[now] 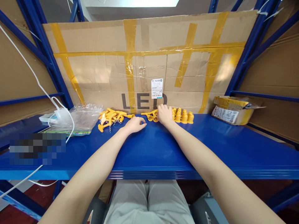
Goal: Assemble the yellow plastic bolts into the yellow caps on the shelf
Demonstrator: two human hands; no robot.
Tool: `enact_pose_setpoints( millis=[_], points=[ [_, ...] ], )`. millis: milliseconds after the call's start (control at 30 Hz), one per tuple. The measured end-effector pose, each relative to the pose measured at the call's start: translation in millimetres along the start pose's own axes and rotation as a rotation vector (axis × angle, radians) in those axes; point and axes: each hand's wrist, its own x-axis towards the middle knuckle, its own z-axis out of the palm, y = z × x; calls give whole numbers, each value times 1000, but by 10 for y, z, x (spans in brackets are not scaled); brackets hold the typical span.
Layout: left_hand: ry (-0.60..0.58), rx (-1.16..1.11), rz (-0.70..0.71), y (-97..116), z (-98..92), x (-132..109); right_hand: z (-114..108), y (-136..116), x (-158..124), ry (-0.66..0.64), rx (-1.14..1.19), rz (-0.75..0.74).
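Yellow is scattered along the blue shelf (154,152)!
Corkscrew parts (111,116) are heaped; just beside, the left hand (135,125) is held half-curled, seemingly empty; cup-ended pieces (154,113) are part-covered by the right hand (164,114), its grip hidden; bell-shaped pieces (184,117) are lined up alongside.

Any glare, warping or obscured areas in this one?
Head view: pale glare on the cardboard and glints on the plastic bag; head view: wide-angle look, the left blue post leaning outward; head view: a pixelated block masks part of the scene, and fine print on the white label is unreadable.
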Motion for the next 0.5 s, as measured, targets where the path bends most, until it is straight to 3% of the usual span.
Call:
enact_pose_setpoints(
  millis=[133,233,333,500],
  points=[
    [11,-10,1,-23,16,7,10,309,19,3,-53,179],
    [10,-22,-2,-35,25,14,51,430,11,-65,-63,261],
    [5,-16,2,-37,25,18,65,438,7,-135,-64,273],
    [-5,9,12,-25,20,20,41,387,8,-132,-84,273]
  ],
)
